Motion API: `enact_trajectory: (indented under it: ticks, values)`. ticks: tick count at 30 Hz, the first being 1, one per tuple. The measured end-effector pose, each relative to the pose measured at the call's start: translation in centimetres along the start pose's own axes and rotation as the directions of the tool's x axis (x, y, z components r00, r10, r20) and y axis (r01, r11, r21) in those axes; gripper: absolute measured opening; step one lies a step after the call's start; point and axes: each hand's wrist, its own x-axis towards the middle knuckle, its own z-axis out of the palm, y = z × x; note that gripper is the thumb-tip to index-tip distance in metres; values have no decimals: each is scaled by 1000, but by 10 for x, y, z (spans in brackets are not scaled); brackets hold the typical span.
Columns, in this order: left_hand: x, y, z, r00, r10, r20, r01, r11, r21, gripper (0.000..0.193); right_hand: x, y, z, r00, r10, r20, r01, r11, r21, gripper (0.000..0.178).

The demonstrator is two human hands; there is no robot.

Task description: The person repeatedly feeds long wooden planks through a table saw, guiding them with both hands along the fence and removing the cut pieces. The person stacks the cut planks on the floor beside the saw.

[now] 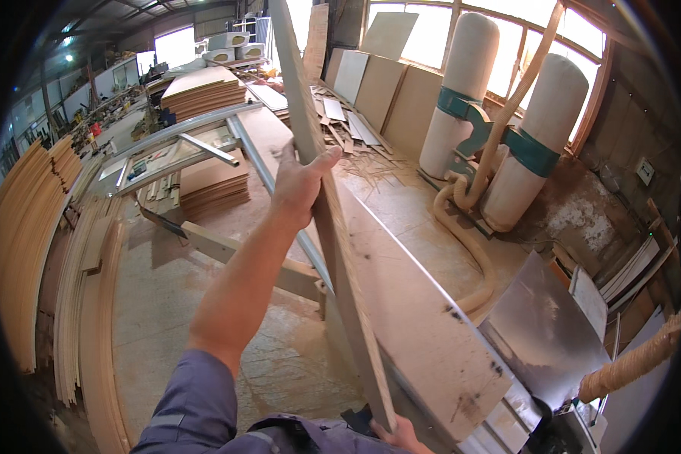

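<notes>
A long, narrow wooden board (342, 257) slants up in front of me, from near my waist to beyond the top of the view. My left hand (299, 181) is wrapped round it about midway, thumb on the right side. At its lower end my right hand (401, 437) grips the board, partly cut off by the lower edge of the view. Beneath and to the right of the board lies a long, dusty machine table (431, 318) with dark smudges. A metal rail (310, 250) runs along its left side.
A dust collector (469, 98) with two pale bags and a ribbed hose (480, 272) stands right of the table. Sheet stacks (204, 94) rise at the far left, and tall panels (23, 257) at the left. Wood offcuts (356, 140) litter the floor beyond. A support arm (250, 261) crosses left.
</notes>
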Motion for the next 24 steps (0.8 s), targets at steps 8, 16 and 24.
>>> enact_trajectory:
  ticks: [8,16,24]
  values:
    - [-116,87,-283,854,404,-327,-99,745,660,41,129,-184,252,535,-471,702,586,805,94,60]
    - [-367,127,-484,589,564,-578,322,492,809,50,103,-433,475,50,-637,769,239,755,610,107]
    - [-500,123,-528,258,370,-893,846,359,393,62,5,-546,683,215,-517,828,-276,781,560,35]
